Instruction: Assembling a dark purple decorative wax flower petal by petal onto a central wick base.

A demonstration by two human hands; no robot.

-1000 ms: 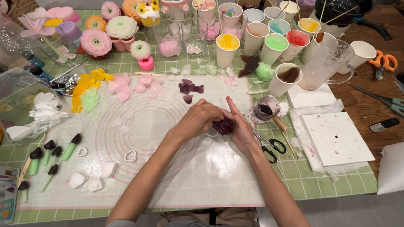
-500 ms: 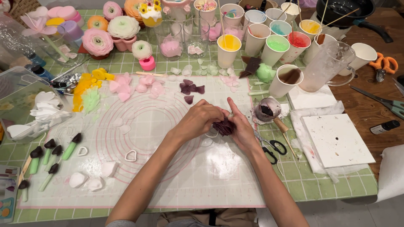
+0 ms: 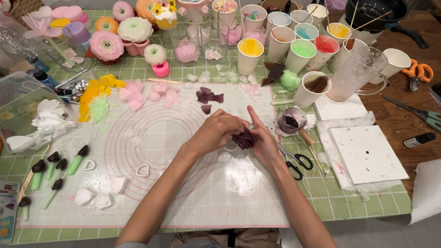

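Both hands at mat (image 3: 183,202) centre | ur left hand (image 3: 216,133) & right hand (image 3: 262,140) pinch dark purple flower (image 3: 243,138) | scissors (image 3: 294,160) just beside right hand

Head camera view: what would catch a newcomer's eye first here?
Both hands, left hand and right hand, meet mid-mat around a dark purple flower. Behind them stands a row of cups of bright colours. Finished flowers, pink and cream, sit at the far left.

barely any change: both hands (image 3: 243,135) as before around the dark purple flower (image 3: 243,138)
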